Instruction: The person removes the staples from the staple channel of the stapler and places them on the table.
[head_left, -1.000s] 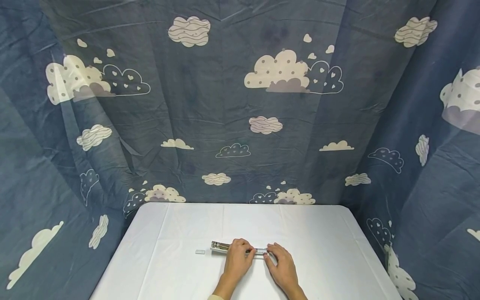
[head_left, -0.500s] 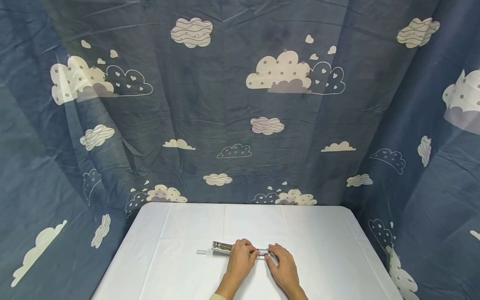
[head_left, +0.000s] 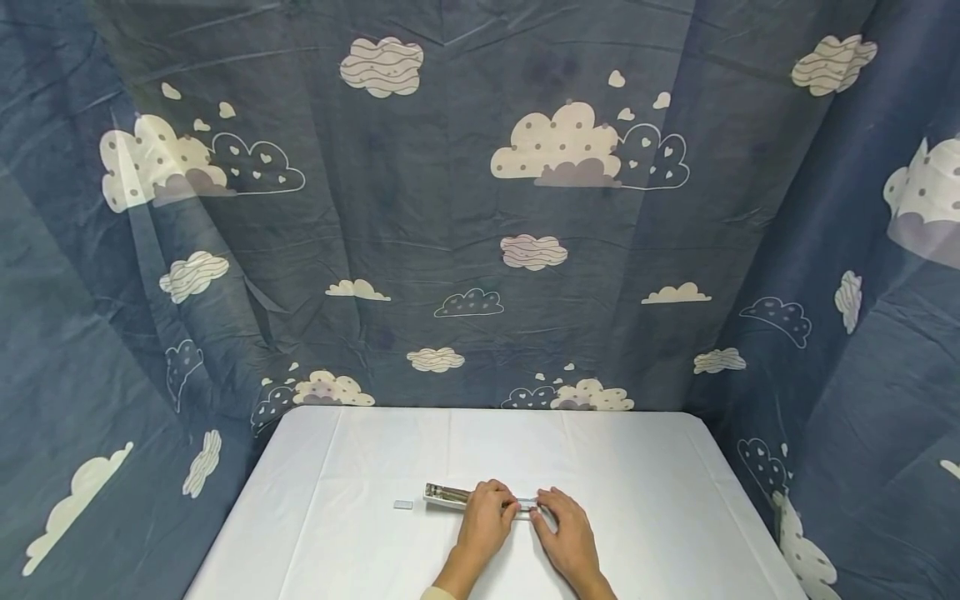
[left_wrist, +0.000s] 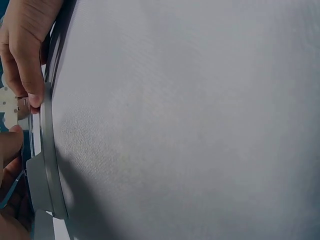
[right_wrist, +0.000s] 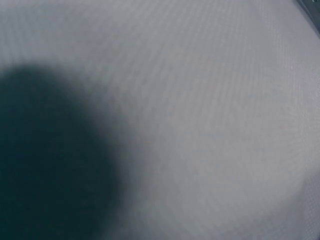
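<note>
A stapler [head_left: 447,496] lies across the middle of the table in the head view, its upper part swung away so the metal inside shows at the left end. My left hand [head_left: 483,525] covers its middle, thumb and forefinger pinching at the channel. At the right end, the thumb and fingers of my right hand [head_left: 567,537] grip the stapler from both sides. In the left wrist view, the grey stapler body [left_wrist: 42,182] runs along the left edge, between my left fingers [left_wrist: 11,145] and my right hand [left_wrist: 27,55]. The right wrist view is mostly blurred cloth and a dark shape.
A small grey strip [head_left: 402,504], like a row of staples, lies left of the stapler. White cloth covers the table [head_left: 360,450]. Dark blue curtains [head_left: 420,192] with cloud prints hang behind and on both sides.
My left hand has slid slightly to the right along the stapler. The right hand keeps its place at the right end. The head view has shifted a little.
</note>
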